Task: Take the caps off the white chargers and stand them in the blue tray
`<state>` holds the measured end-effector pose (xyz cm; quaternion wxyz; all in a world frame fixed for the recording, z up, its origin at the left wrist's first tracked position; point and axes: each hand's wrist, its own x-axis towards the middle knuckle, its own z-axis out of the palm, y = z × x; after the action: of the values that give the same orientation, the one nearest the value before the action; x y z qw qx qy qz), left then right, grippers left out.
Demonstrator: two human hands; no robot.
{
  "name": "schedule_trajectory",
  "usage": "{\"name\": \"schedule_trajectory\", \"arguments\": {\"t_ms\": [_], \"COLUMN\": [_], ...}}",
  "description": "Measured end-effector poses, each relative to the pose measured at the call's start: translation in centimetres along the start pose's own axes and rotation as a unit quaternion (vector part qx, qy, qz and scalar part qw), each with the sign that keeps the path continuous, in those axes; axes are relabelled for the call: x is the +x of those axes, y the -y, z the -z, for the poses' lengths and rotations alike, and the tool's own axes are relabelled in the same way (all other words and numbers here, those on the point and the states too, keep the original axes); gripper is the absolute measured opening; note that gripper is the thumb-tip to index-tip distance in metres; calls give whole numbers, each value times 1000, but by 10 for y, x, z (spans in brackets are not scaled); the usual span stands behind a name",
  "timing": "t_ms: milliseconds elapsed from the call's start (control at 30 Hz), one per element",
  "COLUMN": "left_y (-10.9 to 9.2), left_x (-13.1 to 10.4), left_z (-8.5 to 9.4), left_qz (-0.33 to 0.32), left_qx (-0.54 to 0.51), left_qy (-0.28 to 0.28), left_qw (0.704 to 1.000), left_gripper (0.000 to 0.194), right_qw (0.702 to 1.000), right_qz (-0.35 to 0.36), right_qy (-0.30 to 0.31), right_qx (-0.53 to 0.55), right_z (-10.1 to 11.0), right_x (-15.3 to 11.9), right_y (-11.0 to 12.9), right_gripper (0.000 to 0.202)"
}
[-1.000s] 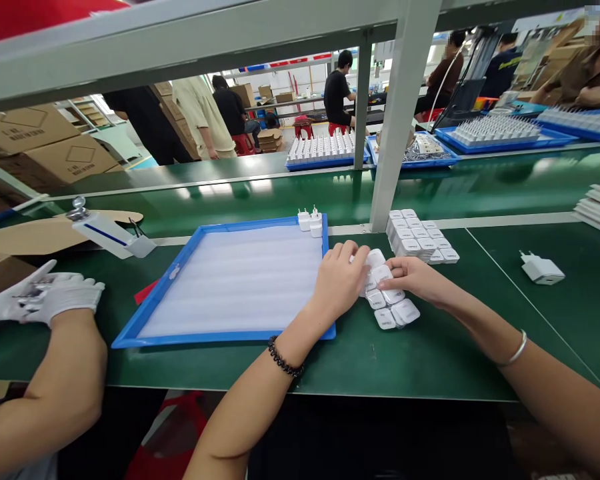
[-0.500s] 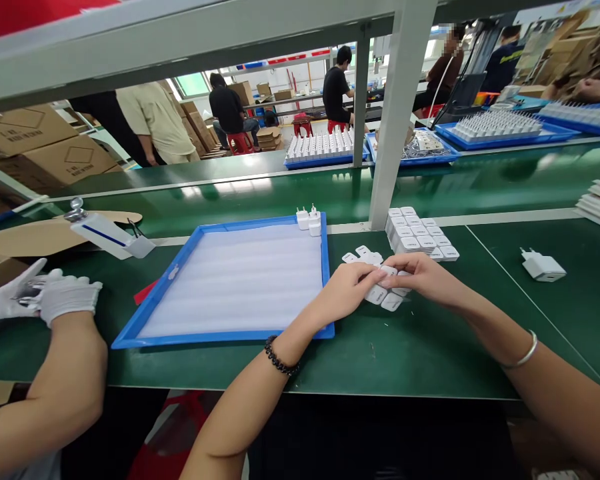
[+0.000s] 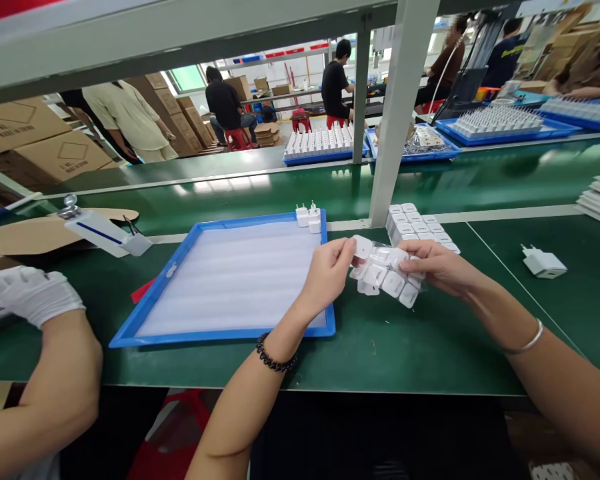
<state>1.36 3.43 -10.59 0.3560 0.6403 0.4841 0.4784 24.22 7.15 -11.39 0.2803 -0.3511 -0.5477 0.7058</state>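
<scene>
Bright, even light fills the room around me, and a window [image 3: 187, 79] glows at the back. White glare streaks the glossy green strip [image 3: 225, 184] behind the worktop [image 3: 370, 363]; the space below falls into deep shadow. Shapes stretch toward the edges; small print on the cartons [image 3: 80, 155] blurs.

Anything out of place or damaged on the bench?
A lone white charger lies on its side on the green bench, right of the right hand, apart from the upright chargers in the blue tray. No damage shows.
</scene>
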Motion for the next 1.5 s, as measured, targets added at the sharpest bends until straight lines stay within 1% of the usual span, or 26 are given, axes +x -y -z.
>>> {"name": "schedule_trajectory", "arguments": {"t_ms": [67,100,133,167,233,300,367,467,500,533,633,700,800,867,967,1067,1167,1267,1333,1400,1467,1500], "left_y": [0,0,0,1,3,7,9,9,8,6,-1,-3,-4,-4,-3,-1,-1,-5,-7,-8,-9,-9], "left_x": [3,4,5,7,8,9,8,7,6,4,-1,-3,-4,-2,1,2,2,2,2,2,4,5], "left_z": [9,13,16,18,18,14,9,4,3,3,0,-2,-3,-2,1,3,4,2,1,2,8,13], "left_qz": [-9,-9,-7,-1,16,33,49,69,69,62,18,-4,-4,10,43,71,95,96,89,78,66,56], "left_qx": [64,103,144,184,232,229,205,170,161,155,164,173,164,149,133,141,144,104,69,48,45,44], "left_qy": [-73,-101,-115,-109,-62,-15,15,75,95,110,142,180,238,253,251,257,290,317,319,302,256,214], "left_qw": [995,989,983,977,971,973,977,980,980,980,976,968,957,956,958,953,942,938,941,949,963,974], "left_gripper": [41,41,42,43,42,36,30,20,20,22,23,29,37,40,45,48,46,44,43,42,41,39], "right_qw": [998,995,990,983,969,963,967,980,981,982,983,984,988,993,995,991,991,994,994,995,996,997], "right_qz": [-21,-31,-41,-48,-52,-50,-55,-96,-106,-112,-86,-63,-43,-29,2,34,15,-8,-8,-4,2,7], "right_qy": [-14,-25,-41,-62,-102,-107,-65,37,59,68,49,24,1,21,77,91,84,101,109,104,89,79], "right_qx": [-54,-90,-128,-164,-217,-243,-240,-173,-152,-140,-154,-163,-147,-116,-66,-90,-106,-45,-6,11,15,14], "right_z": [9,13,17,21,23,19,13,3,-1,-4,-14,-20,-26,-30,-33,-33,-31,-32,-33,-31,-25,-21], "right_x": [0,0,1,3,6,7,7,4,3,3,6,8,7,4,1,5,10,11,9,7,5,4], "right_y": [4,5,6,6,4,0,-2,-5,-6,-8,-14,-18,-18,-15,-13,-17,-21,-20,-17,-13,-9,-5], "right_gripper": [41,41,41,42,43,44,43,44,45,45,42,41,38,37,36,31,33,36,37,37,38,39]}}
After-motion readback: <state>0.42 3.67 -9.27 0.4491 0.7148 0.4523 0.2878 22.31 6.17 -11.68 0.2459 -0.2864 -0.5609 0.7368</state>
